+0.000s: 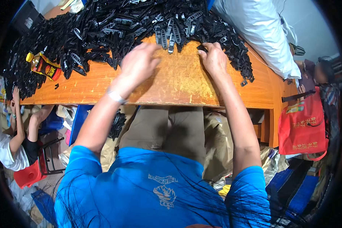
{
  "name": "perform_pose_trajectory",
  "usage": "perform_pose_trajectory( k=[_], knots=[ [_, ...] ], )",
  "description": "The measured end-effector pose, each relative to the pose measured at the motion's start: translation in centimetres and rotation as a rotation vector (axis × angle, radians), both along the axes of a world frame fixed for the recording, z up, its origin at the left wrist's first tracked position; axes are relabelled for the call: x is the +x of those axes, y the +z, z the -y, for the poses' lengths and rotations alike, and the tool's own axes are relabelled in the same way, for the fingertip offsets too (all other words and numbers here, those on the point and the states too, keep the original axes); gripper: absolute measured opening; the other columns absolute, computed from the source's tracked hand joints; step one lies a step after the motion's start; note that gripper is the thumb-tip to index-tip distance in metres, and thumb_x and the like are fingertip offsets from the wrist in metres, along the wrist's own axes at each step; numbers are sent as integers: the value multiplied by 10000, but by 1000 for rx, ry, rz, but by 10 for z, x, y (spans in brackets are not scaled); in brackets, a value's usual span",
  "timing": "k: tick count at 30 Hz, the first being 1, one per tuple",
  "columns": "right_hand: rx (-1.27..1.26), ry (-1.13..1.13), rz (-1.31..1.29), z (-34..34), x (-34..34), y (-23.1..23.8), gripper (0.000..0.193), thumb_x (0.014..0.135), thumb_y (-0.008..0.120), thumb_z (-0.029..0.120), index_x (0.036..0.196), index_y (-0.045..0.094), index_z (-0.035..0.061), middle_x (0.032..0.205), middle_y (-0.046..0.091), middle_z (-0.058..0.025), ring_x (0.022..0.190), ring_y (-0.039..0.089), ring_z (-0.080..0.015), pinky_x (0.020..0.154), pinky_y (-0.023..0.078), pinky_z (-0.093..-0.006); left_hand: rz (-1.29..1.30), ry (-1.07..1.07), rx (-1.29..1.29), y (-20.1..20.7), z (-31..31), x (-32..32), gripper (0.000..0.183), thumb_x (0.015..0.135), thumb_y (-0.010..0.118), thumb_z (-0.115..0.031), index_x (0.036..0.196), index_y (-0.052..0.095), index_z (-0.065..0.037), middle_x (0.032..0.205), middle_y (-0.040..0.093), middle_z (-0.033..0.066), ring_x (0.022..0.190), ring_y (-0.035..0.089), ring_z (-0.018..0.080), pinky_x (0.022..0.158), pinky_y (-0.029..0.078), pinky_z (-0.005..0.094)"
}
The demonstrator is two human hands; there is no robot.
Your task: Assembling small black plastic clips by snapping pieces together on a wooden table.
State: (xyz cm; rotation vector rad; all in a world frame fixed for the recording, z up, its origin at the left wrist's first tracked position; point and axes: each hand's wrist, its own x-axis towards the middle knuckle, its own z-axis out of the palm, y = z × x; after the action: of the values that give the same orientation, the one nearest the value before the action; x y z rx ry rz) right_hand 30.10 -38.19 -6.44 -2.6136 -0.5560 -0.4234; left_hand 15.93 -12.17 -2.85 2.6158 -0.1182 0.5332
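A big heap of black plastic parts, long and narrow with ladder-like slots on some, covers the far side of the wooden table. My left hand hovers over the bare wood just in front of the heap, blurred by motion. Its thumb and fingers are apart, with nothing visible between them. At the heap's right front edge, my right hand has its thumb and fingers closed around a small black plastic part, mostly hidden by the fingertips. Several slotted parts stick out from the heap between my hands.
On the left lies a yellow-capped bottle among the parts. A large white sack leans over the table's right side. A red bag hangs at the right end. Another person sits at the left; one more is at the far right.
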Motion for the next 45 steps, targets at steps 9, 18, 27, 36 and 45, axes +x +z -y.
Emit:
perform_pose_trajectory(
  k=[9,18,27,36,45],
  knots=[
    [-121,50,-77,-7,-12,0,321,900,783,232,1133,733,18,1130,710,-285,995,735,-457,898,587,-534,229,114,70,-50,43,81,408,866,799,-130,1253,687,-66,1191,653,151,1160,587,374,985,533,472],
    [-9,60,-136,3,-81,0,388,905,779,273,1169,751,-10,1112,744,-294,1011,740,-443,924,586,-499,181,-138,-33,-47,47,21,409,855,768,-23,1248,662,-58,1157,673,148,1109,601,384,967,517,470],
    [86,27,-222,13,-92,13,406,900,820,338,1132,765,9,1076,779,-243,988,756,-409,893,590,-491,336,-75,-79,-43,41,-1,301,794,799,33,1070,787,-87,999,746,84,1022,667,310,907,527,445],
    [-109,14,-52,23,-122,-1,419,898,820,334,1174,746,28,971,778,-217,884,762,-412,786,604,-488,256,-228,-64,-48,49,-35,234,863,757,-9,1079,762,-101,1018,758,63,1003,680,301,864,521,442],
    [138,140,-298,47,-116,14,307,934,762,214,1192,777,47,975,756,-168,873,744,-371,823,591,-462,191,-188,-196,-50,41,-42,292,831,824,-46,1115,754,-31,1116,730,139,1065,669,346,934,533,448]
  ],
)
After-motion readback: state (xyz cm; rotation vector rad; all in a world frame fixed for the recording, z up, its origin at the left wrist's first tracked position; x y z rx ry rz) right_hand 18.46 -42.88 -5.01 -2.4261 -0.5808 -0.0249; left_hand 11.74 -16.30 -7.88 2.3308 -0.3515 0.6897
